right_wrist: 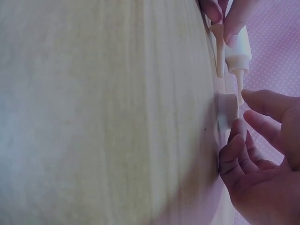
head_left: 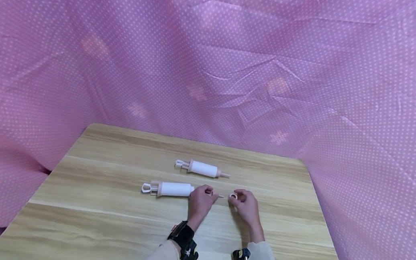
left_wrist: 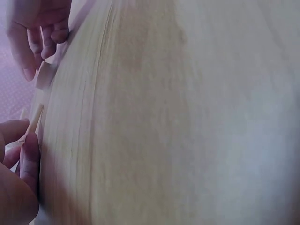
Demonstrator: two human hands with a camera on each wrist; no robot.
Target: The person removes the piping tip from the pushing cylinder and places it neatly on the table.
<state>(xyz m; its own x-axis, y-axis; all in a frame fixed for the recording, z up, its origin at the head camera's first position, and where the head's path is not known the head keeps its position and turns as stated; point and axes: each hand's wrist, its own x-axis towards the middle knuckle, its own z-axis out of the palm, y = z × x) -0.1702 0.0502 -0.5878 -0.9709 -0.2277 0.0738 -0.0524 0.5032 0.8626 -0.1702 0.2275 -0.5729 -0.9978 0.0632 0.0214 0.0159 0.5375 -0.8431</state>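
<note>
My left hand (head_left: 201, 200) pinches a slim pale nozzle (right_wrist: 221, 51) with a flared base between thumb and fingertips, its thin tip pointing toward the right hand. Beside that hand lies a syringe-like press (head_left: 176, 189) with a white barrel and a looped white handle; the hand hides the barrel's front end. My right hand (head_left: 247, 207) hovers around a small pale ring (right_wrist: 228, 111) standing on the table, with loosely bent fingers. In the right wrist view one fingertip is right at the ring's edge, while the thumb stays apart from it.
Farther back on the wooden table (head_left: 114, 220) lies a second white-barrelled press (head_left: 204, 169), with a thin nozzle at its right end. A pink dotted cloth (head_left: 212, 66) hangs behind and around the table.
</note>
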